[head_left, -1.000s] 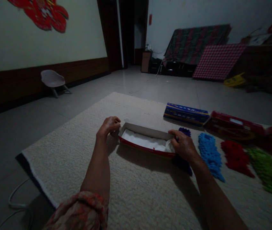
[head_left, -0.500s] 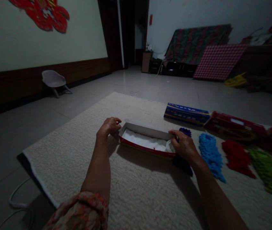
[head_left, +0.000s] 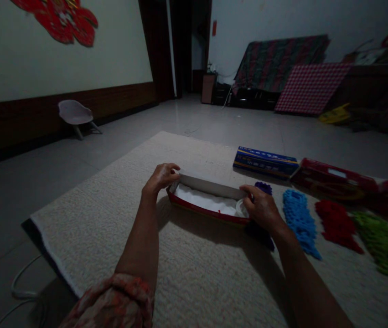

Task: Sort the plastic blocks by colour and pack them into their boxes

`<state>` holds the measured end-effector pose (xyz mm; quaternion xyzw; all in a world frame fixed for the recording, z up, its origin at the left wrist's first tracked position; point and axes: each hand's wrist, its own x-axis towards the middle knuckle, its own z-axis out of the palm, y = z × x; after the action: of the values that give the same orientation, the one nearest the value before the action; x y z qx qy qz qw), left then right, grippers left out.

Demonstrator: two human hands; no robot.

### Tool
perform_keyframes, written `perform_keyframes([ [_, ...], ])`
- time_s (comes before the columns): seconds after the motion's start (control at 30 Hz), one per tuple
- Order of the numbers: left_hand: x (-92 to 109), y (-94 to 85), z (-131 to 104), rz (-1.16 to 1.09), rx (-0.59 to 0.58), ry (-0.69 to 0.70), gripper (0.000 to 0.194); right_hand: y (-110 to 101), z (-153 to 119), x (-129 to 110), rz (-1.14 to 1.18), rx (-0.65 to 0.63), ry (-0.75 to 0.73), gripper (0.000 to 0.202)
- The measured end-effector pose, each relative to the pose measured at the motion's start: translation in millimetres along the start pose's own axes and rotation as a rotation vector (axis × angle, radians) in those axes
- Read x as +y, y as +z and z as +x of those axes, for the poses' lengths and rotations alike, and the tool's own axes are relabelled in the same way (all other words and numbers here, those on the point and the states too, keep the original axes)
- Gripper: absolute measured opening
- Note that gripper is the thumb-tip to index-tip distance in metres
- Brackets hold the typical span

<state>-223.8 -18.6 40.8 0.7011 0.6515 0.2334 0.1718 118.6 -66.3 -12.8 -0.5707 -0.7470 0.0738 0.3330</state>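
Observation:
A long shallow open box point(head_left: 207, 215), red outside and pale inside, lies across the mat in front of me. White padding point(head_left: 202, 200) covers its bottom, and a white ring-shaped item point(head_left: 241, 208) sits at its right end. My left hand point(head_left: 162, 177) is closed on the far left corner, thumb and fingers at the rim. With my right hand point(head_left: 262, 206) I grip the right end, thumb and fingers over the far right corner. A dark purple knobbly piece point(head_left: 264, 187) shows behind my right hand, partly hidden by it.
Right of the box lie blue point(head_left: 299, 218), red point(head_left: 337, 223) and green point(head_left: 385, 243) knobbly pieces on the pale mat point(head_left: 111, 218). Behind them stand a blue box point(head_left: 265, 161) and a dark red box point(head_left: 337, 177). A small chair point(head_left: 75, 114) stands by the left wall.
My left hand has shifted slightly right and up, onto the box's far left corner. The box's far wall now looks taller and more upright. My right hand stays at the right end.

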Motion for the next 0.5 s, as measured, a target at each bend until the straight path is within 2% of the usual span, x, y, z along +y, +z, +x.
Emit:
perform_keyframes([
  [0.17, 2, 2.5, 0, 0.005, -0.035, 0.047, 0.039, 1, 0, 1, 0.006, 0.024, -0.020, 0.039],
  [0.37, -15, 3.1, 3, -0.179, -0.161, 0.103, 0.039, -1, 1, 1, -0.012, 0.012, -0.029, 0.038],
  [0.5, -18, 8.7, 7, -0.161, -0.108, 0.080, 0.044, -4, 1, -1, -0.027, -0.013, 0.003, 0.039],
])
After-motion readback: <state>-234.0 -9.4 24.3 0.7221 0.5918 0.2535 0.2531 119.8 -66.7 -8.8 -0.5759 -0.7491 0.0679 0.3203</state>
